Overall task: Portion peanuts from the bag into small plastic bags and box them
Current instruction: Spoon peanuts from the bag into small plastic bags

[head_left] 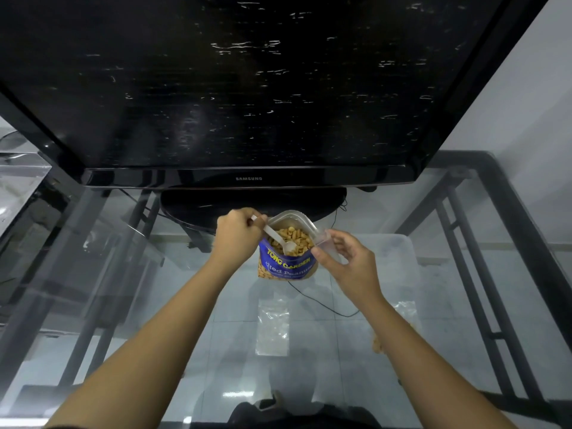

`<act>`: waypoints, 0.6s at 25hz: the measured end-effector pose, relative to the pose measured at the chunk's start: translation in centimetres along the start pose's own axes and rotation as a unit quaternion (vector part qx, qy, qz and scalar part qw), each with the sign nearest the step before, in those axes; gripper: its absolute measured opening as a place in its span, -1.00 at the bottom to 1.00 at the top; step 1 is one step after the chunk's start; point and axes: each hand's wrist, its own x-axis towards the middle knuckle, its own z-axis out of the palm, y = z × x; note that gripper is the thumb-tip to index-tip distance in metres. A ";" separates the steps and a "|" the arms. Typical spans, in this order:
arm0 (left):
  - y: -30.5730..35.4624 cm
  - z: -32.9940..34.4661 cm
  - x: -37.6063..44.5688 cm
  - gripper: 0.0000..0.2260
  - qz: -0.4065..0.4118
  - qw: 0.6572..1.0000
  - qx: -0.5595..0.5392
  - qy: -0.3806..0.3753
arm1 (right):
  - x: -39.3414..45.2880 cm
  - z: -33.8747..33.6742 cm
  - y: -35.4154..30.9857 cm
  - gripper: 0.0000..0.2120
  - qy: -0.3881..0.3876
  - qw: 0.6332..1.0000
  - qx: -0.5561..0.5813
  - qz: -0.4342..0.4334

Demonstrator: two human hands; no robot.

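Two hands work over a glass table (173, 305). At the left, the left hand (236, 232) is clenched around the handle of a white plastic spoon (280, 239), its bowl dipped among the peanuts (292, 238) — a scoop looks to be in hand. The peanut bag (288, 261) stands upright and open at the middle, just before the television (247, 88) base at its 12 o'clock, so little room lies behind it. At the bag's 3 o'clock the right hand (346, 258) pinches a small clear bag (325, 239) at the rim, likely to keep the carry short. An empty plastic bag (273, 328) lies flat at 6 o'clock; a clear box (399, 252) waits farther right — open room there.
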 end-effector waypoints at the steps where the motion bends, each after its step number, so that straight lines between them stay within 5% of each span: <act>1: 0.1 0.2 0.0 -0.83 -0.013 1.000 -0.026 -0.009 | 0.0 0.0 -0.1 -0.58 -0.003 1.000 -0.001 0.002; 15: -0.9 0.6 0.9 -0.81 -0.173 0.960 -0.220 0.020 | 0.0 -0.7 -0.8 -0.67 -0.021 0.998 0.054 0.020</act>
